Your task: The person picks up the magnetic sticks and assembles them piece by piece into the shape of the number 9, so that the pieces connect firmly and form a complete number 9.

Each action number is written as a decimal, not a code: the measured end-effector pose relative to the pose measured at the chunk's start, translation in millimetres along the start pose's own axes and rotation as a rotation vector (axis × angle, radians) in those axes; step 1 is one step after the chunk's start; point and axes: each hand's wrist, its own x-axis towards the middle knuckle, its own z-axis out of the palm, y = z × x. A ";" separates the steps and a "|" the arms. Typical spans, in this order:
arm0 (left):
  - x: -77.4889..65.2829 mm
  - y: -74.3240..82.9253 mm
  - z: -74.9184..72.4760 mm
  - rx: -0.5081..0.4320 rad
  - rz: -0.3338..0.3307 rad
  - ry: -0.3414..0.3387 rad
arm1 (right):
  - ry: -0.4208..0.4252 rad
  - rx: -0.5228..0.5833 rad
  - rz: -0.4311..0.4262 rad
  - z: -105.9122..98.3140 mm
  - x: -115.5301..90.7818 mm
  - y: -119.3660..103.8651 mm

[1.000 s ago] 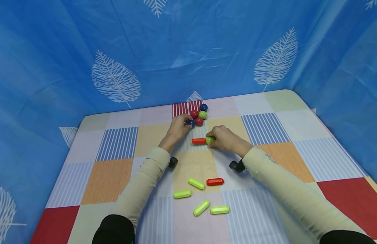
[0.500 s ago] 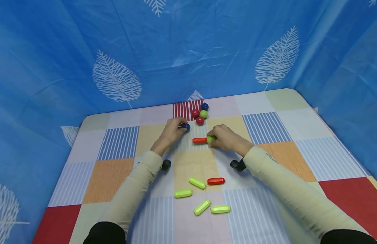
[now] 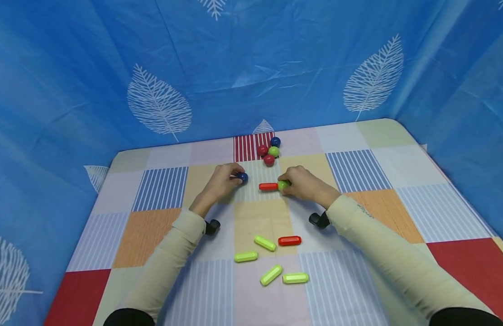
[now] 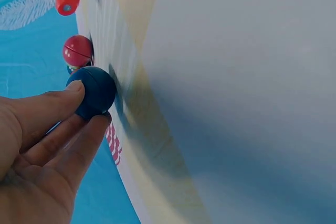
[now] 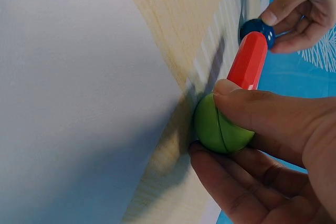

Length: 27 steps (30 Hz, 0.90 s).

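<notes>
My left hand (image 3: 220, 182) pinches a dark blue ball (image 4: 97, 90) between thumb and fingers, close over the cloth. To its right, my right hand (image 3: 304, 182) grips a green ball (image 5: 223, 127) that has a red faceted rod (image 5: 248, 62) joined to it. The rod's free end points left, toward the blue ball, with a gap between them in the head view. Just behind the hands sits a cluster with two red balls, the nearer red ball (image 3: 269, 160) in front, plus a green ball (image 3: 273, 151) and another blue ball (image 3: 275, 141).
Nearer the body lie a loose red rod (image 3: 289, 241) and several yellow-green rods (image 3: 246, 257). They rest on a patchwork tablecloth (image 3: 153, 237). A blue curtain (image 3: 251, 68) with white leaf prints rises behind the table's far edge.
My left hand has drawn the blue ball away from the cluster, leftward and toward the body. The right hand has kept its place, still holding the green ball and rod.
</notes>
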 end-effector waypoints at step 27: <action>-13.8 20.3 13.9 -0.001 0.051 -0.141 | -0.004 -0.015 -0.006 0.4 1.7 -0.9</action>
